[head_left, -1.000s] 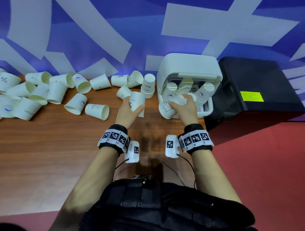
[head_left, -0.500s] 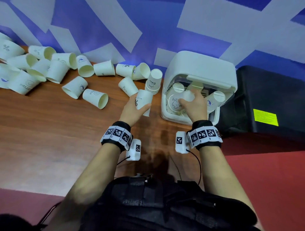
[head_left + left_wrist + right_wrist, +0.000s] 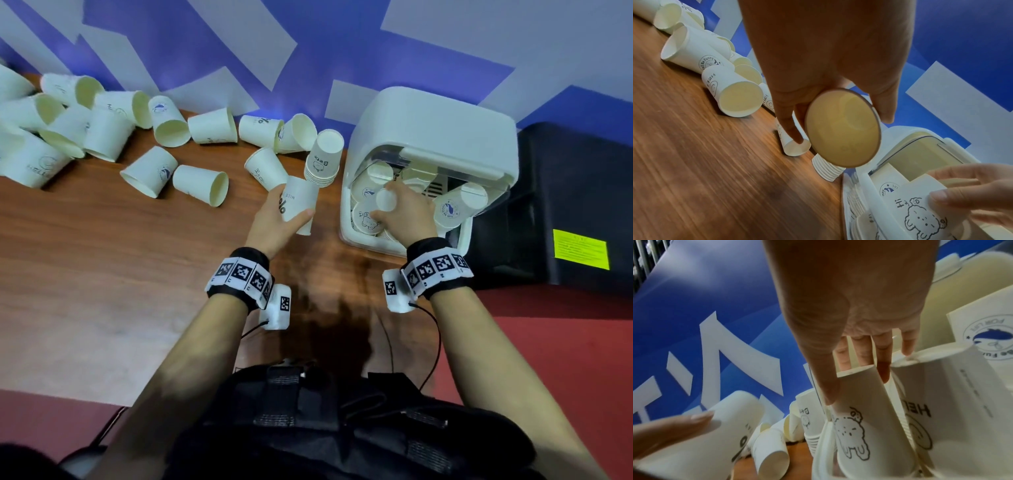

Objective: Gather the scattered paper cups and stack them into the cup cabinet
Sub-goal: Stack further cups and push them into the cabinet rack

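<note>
A white cup cabinet (image 3: 431, 130) stands open at the table's right end, with cup stacks leaning inside. My right hand (image 3: 383, 205) reaches into it and pinches the base of a cup with a dog drawing (image 3: 368, 221), thumb and fingers on either side (image 3: 856, 386) of the dog cup (image 3: 857, 421). My left hand (image 3: 291, 209) holds a cup with a "%" print (image 3: 301, 195) just left of the cabinet; its mouth (image 3: 842, 129) faces the left wrist camera. Many loose paper cups (image 3: 202, 185) lie on their sides across the back left.
An upside-down stack of cups (image 3: 323, 161) stands against the cabinet's left wall. A black box (image 3: 565, 192) with a yellow label sits right of the cabinet. The wooden table (image 3: 102, 274) ends at a blue and white wall behind.
My right hand has carried the dog cup from the cabinet's front edge deeper inside, onto a stack. The left hand keeps its cup beside the cabinet.
</note>
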### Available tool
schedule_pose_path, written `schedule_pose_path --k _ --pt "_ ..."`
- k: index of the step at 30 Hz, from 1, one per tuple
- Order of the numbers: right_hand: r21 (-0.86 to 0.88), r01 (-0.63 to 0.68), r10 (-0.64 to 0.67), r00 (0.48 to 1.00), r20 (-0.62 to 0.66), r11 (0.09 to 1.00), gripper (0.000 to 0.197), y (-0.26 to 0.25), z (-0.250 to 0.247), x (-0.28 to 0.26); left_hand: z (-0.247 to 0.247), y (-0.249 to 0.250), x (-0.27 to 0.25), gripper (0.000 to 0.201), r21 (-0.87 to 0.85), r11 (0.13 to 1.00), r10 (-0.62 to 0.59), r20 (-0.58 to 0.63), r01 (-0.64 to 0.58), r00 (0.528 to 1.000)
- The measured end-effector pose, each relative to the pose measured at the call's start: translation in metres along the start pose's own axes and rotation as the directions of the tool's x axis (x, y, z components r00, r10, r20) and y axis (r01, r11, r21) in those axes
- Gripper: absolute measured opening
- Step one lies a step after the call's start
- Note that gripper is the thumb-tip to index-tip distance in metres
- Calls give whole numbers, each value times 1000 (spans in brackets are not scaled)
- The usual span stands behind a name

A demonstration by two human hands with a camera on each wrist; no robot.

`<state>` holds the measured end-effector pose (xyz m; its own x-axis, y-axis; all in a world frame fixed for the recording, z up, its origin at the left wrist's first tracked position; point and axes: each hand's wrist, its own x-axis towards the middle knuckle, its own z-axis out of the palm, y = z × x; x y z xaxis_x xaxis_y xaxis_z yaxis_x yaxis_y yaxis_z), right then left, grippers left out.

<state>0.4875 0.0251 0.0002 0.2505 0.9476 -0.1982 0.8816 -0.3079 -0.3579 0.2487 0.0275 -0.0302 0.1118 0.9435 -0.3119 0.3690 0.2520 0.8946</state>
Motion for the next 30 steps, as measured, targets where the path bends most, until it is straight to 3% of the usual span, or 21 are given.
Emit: schedule_pose_path --k 9,22,24,27,30 --pt "-103 145 -150 988 -41 984 42 -9 25 2 3 -11 5 67 -9 1000 12 -28 -13 1000" --pt "-307 95 -60 991 123 947 33 -10 25 -2 12 -10 1 67 12 999 50 -5 -50 999" --pt "-245 103 -83 993 89 964 33 -9 25 -6 13 -7 0 66 11 998 66 -7 -66 998" --pt "-13 87 -88 993 -81 996 23 0 26 -17 15 -3 -3 69 20 996 91 1 -91 996" --pt "314 13 65 970 -236 949 19 22 23 -39 21 2 -8 69 -6 990 140 -8 -140 990"
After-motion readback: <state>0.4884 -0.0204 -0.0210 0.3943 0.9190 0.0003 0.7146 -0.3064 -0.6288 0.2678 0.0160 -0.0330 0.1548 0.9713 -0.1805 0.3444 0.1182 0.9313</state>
